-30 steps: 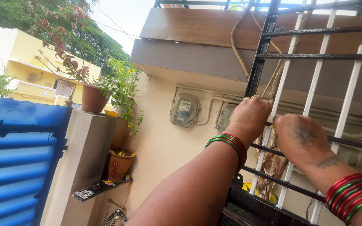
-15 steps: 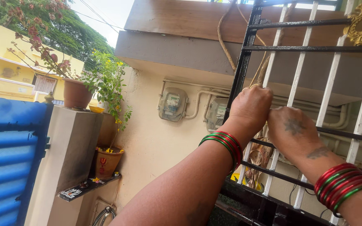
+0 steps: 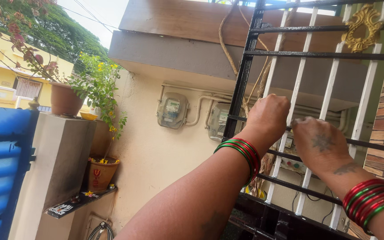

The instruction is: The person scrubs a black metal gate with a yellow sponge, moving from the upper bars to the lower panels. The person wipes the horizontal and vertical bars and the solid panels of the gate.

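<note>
Reaching up: both fists, left hand (image 3: 270, 116), right hand (image 3: 318, 144), curled closed against window grille (image 3: 330, 55)

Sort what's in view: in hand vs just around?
In hand: left hand and right hand at the metal grille.
Around: brown cords, potted plants, blue gate, meter boxes, gold ornament.
</note>
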